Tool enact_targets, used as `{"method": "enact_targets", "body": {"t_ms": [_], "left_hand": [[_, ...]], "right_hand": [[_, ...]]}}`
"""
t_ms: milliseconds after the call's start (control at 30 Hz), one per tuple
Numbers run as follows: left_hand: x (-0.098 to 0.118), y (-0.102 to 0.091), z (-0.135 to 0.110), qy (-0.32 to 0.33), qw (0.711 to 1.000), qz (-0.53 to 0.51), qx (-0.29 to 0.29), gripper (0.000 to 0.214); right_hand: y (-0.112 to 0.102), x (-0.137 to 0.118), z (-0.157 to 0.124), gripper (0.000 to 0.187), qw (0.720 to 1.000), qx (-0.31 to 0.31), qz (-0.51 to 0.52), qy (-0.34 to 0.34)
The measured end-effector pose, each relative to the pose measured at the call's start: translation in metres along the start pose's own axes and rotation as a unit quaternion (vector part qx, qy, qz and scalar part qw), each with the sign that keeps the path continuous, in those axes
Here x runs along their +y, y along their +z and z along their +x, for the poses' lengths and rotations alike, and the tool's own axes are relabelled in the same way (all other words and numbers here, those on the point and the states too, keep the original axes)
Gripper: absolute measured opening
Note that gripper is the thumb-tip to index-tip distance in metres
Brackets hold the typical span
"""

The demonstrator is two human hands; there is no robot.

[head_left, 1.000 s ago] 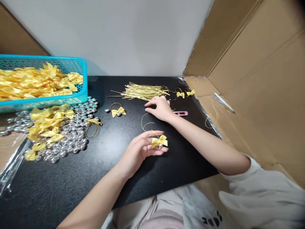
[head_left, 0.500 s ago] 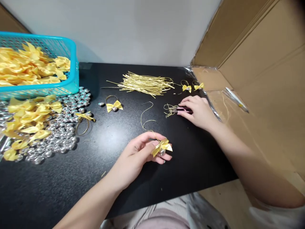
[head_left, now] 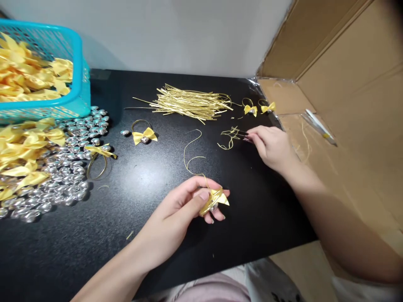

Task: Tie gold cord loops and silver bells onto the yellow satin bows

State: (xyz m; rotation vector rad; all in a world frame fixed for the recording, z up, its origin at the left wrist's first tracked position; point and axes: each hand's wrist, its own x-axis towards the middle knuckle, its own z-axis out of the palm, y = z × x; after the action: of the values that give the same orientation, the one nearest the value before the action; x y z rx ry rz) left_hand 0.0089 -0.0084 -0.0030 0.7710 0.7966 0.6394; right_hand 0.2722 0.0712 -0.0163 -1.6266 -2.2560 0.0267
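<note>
My left hand pinches a yellow bow with a silver bead on it, above the black table. From the bow a thin gold cord curls away over the tabletop. My right hand is closed on small snips with pinkish handles, mostly covered by the fingers. By their tip sits a tangle of gold cord offcuts; whether it touches the blades I cannot tell. A finished-looking bow with a bead and a cord loop lies left of centre.
A blue basket of yellow bows stands at the left, with silver beads and loose bows before it. Gold cord strips lie at the back. Two looped bows and a white-handled tool are at the right beside cardboard.
My right hand has drawn slightly right and turned with the snips. My left hand has tilted the bow a little and still holds it. The whole view has shifted.
</note>
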Motion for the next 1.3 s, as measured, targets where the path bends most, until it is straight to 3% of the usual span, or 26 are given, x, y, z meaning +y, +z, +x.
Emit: {"method": "enact_targets", "body": {"t_ms": [267, 400, 467, 667, 867, 1100, 1300], "left_hand": [[-0.004, -0.005, 0.004, 0.003, 1.000, 0.013, 0.013, 0.017], [-0.002, -0.001, 0.004, 0.000, 1.000, 0.016, 0.018, 0.018], [-0.001, 0.001, 0.002, -0.004, 0.999, 0.024, 0.024, 0.020], [-0.001, -0.002, -0.002, -0.002, 0.995, 0.092, 0.035, 0.026], [-0.005, -0.004, -0.003, 0.022, 0.975, 0.215, 0.050, 0.029], [-0.006, -0.003, -0.005, 0.041, 0.937, 0.343, 0.050, 0.032], [-0.007, -0.002, -0.003, 0.069, 0.928, 0.364, 0.045, 0.031]], "right_hand": [[-0.049, 0.009, -0.006, 0.025, 0.980, -0.155, 0.050, 0.116], [-0.065, 0.006, -0.014, 0.024, 0.975, -0.108, 0.156, 0.118], [-0.064, -0.006, -0.015, 0.018, 0.966, -0.104, 0.217, 0.097], [-0.040, -0.050, -0.015, 0.012, 0.916, -0.240, 0.321, -0.007], [-0.035, -0.053, -0.018, 0.011, 0.903, -0.259, 0.338, -0.057], [-0.035, -0.055, -0.020, 0.015, 0.901, -0.277, 0.324, -0.083], [-0.037, -0.059, -0.024, 0.014, 0.928, -0.248, 0.267, -0.076]]}}
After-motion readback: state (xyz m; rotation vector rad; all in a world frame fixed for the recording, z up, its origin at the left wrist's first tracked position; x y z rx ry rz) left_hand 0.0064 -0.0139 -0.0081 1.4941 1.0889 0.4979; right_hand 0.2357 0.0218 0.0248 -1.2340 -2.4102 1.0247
